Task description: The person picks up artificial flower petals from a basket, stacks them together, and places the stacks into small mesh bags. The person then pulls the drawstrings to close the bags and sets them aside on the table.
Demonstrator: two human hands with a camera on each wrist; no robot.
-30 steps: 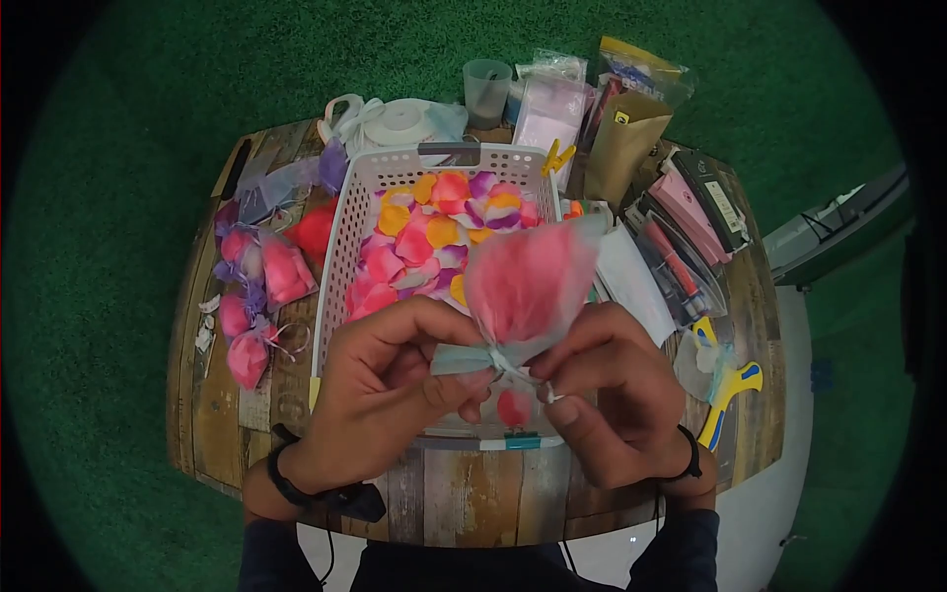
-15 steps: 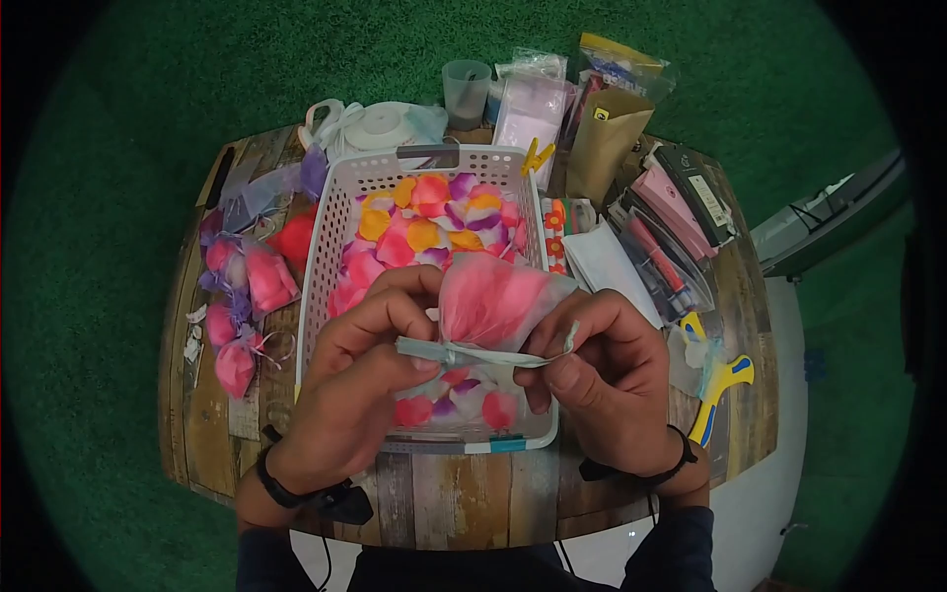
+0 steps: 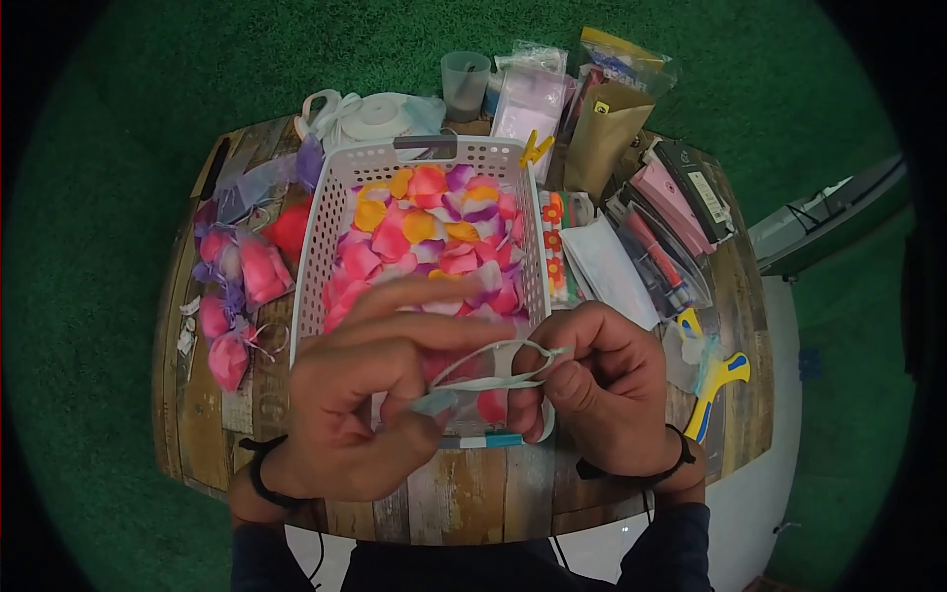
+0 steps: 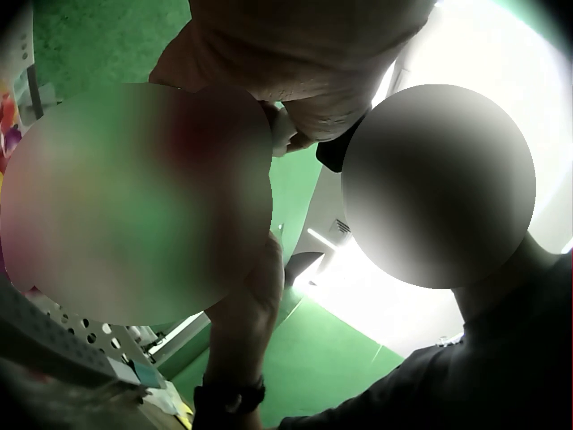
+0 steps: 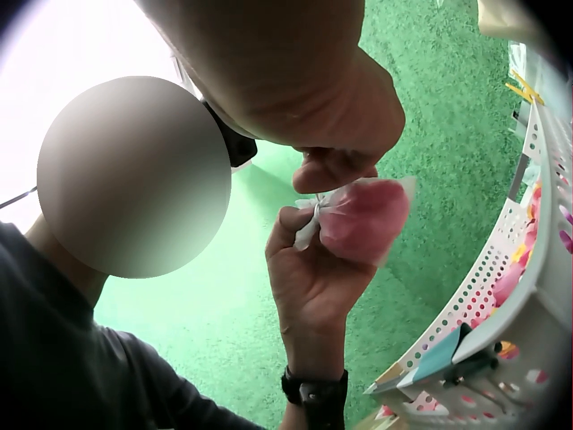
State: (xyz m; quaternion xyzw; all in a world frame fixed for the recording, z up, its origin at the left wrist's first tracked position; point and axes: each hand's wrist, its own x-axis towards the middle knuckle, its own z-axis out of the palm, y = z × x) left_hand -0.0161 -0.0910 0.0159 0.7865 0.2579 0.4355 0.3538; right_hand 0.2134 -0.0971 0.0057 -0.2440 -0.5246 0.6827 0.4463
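My left hand [image 3: 360,409] pinches the gathered neck of a small sheer pouch [image 5: 367,219], which is filled with something pink. A pale green-white ribbon [image 3: 493,380] runs from that neck in a loose loop across to my right hand [image 3: 607,400]. There the thumb and forefinger pinch the ribbon. In the head view the left hand's fingers hide most of the pouch; the right wrist view shows its rounded pink body beside the left palm. Both hands are over the front part of a white perforated basket [image 3: 308,266] of colourful fabric petals [image 3: 424,212].
Filled pink and purple pouches [image 3: 237,266] lie left of the basket. A ribbon roll [image 3: 380,116] and a plastic cup [image 3: 464,84] stand behind it. To the right are a brown paper bag [image 3: 604,138], zip pouches [image 3: 656,252] and a yellow-blue handled tool [image 3: 718,395].
The pouch has tipped from upright to down behind the left hand. The ribbon, earlier close at the neck and then stretched straight, now forms an open loop between the hands.
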